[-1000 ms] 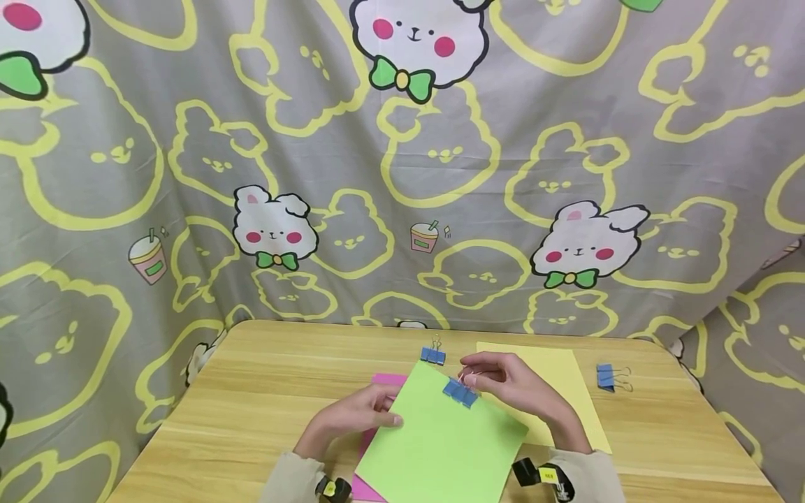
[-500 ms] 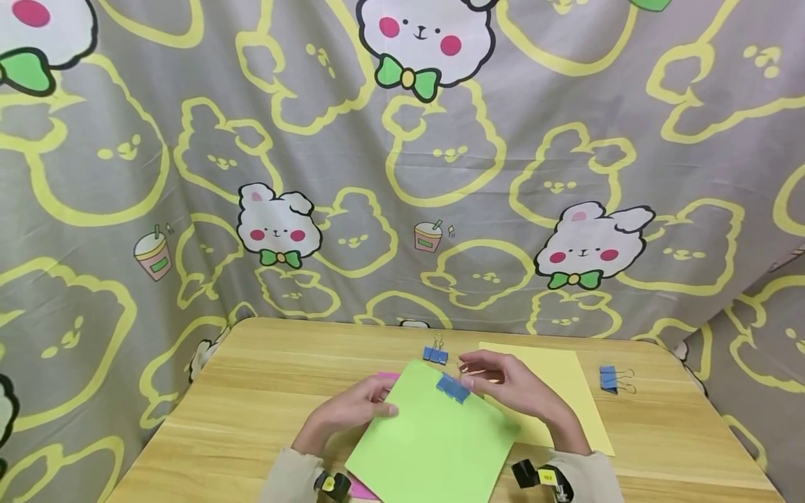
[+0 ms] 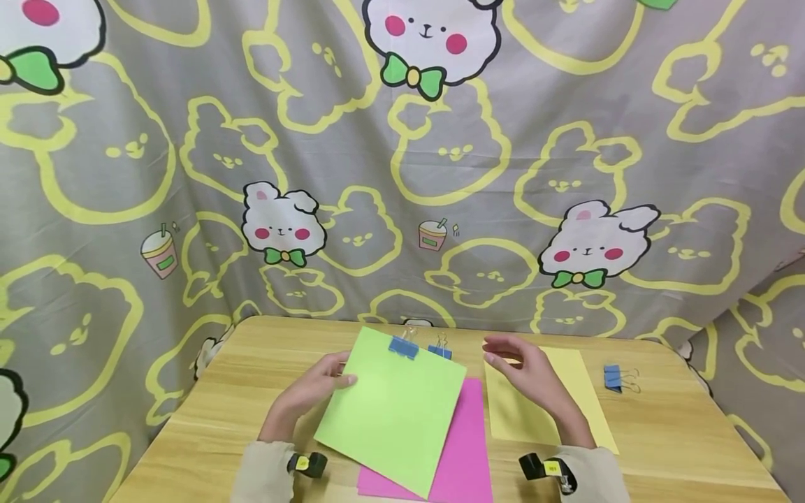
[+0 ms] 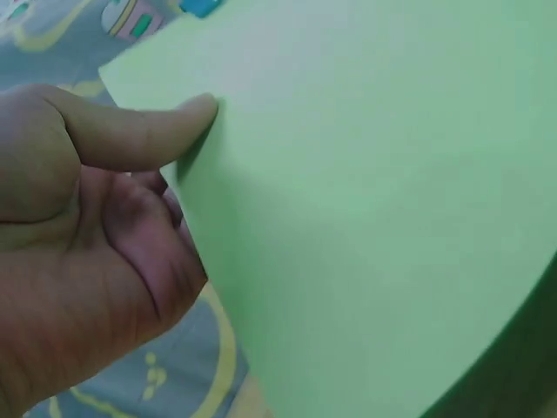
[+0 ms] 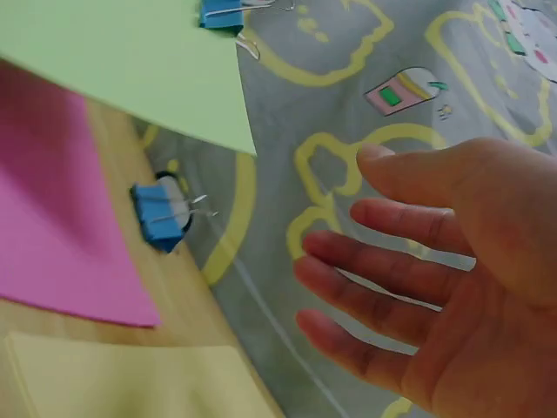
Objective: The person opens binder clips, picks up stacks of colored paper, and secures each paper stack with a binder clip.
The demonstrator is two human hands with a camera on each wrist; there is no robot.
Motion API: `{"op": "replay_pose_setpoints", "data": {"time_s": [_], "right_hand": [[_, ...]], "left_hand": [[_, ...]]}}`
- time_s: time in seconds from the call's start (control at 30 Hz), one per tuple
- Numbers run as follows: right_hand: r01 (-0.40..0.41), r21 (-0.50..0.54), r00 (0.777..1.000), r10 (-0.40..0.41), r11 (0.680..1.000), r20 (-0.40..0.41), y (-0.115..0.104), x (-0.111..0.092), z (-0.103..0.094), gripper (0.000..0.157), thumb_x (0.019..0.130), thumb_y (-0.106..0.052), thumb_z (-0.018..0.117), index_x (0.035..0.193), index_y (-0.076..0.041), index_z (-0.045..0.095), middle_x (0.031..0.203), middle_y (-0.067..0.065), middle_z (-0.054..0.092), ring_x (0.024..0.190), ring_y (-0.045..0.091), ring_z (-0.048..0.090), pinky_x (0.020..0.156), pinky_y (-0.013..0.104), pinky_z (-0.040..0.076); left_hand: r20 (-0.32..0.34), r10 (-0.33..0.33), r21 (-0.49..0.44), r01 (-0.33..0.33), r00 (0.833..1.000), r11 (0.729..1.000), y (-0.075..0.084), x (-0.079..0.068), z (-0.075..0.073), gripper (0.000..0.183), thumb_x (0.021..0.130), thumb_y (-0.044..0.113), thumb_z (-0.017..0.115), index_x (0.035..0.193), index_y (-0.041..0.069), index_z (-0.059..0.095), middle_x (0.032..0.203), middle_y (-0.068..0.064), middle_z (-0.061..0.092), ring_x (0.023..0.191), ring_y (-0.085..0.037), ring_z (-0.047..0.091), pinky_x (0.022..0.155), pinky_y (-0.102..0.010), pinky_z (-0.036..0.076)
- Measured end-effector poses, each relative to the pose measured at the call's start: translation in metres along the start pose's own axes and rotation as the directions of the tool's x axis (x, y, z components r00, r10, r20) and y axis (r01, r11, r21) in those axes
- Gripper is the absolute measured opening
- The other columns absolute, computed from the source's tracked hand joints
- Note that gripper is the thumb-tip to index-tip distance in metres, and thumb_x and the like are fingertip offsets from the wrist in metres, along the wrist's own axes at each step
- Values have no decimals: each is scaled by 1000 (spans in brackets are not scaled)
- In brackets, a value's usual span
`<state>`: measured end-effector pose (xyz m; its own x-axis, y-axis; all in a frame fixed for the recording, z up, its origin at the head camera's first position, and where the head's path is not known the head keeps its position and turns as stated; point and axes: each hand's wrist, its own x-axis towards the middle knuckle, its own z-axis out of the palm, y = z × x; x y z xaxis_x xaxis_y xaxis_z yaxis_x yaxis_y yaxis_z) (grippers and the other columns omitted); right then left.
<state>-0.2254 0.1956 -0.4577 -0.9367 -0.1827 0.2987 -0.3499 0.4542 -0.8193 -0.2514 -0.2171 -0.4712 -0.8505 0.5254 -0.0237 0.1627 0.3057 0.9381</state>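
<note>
A light green sheet of paper (image 3: 393, 412) is tilted above the table, with a blue binder clip (image 3: 403, 347) on its top edge. My left hand (image 3: 314, 386) pinches the sheet's left edge, thumb on the front and fingers behind, as the left wrist view shows. My right hand (image 3: 525, 367) hovers over the yellow paper (image 3: 553, 398), fingers spread and relaxed, holding nothing. Below the green sheet lies pink paper (image 3: 465, 447), partly covered by it. A second blue binder clip (image 3: 440, 351) stands behind the green sheet, partly hidden in the head view.
A third blue binder clip (image 3: 613, 378) lies at the right of the wooden table (image 3: 251, 377), beyond the yellow paper. A grey curtain (image 3: 352, 161) with cartoon rabbits hangs along the table's back edge.
My left hand has carried the green sheet and its clip left and away from me, uncovering more pink paper. My right hand has let go of the clip and moved right.
</note>
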Motion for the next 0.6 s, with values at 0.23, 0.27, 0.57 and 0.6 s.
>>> {"op": "replay_pose_setpoints", "data": {"time_s": [0.23, 0.27, 0.57, 0.6], "right_hand": [[-2, -88, 1000, 2, 996, 10, 14, 7, 14, 41, 97, -21, 74, 133, -5, 63, 124, 16, 70, 117, 36, 66, 90, 50, 58], [2, -97, 1000, 0, 995, 14, 15, 9, 16, 42, 97, -21, 74, 134, -4, 63, 126, 17, 69, 117, 38, 65, 89, 51, 58], [56, -172, 994, -38, 983, 103, 13, 32, 40, 52, 96, -9, 73, 143, 1, 52, 137, 28, 59, 123, 48, 58, 95, 63, 51], [61, -178, 994, -43, 982, 105, 13, 35, 43, 53, 95, -7, 73, 143, 2, 52, 138, 29, 58, 123, 50, 57, 96, 64, 51]], "left_hand": [[-102, -19, -50, 14, 995, 999, -4, -15, -27, 50, 108, 6, 49, 156, 0, 38, 143, -24, 54, 122, -38, 57, 103, -47, 47], [-110, -21, -60, 15, 994, 998, -4, -17, -31, 50, 108, 5, 48, 156, -2, 36, 141, -25, 55, 118, -37, 60, 100, -44, 50], [-289, -145, -27, 143, 946, 989, -8, -43, -58, 53, 108, 6, 48, 155, -9, 30, 140, -33, 50, 116, -39, 59, 96, -46, 50], [-299, -157, -15, 160, 941, 987, -8, -46, -61, 53, 108, 6, 47, 155, -9, 29, 141, -34, 48, 117, -40, 58, 96, -46, 50]]}}
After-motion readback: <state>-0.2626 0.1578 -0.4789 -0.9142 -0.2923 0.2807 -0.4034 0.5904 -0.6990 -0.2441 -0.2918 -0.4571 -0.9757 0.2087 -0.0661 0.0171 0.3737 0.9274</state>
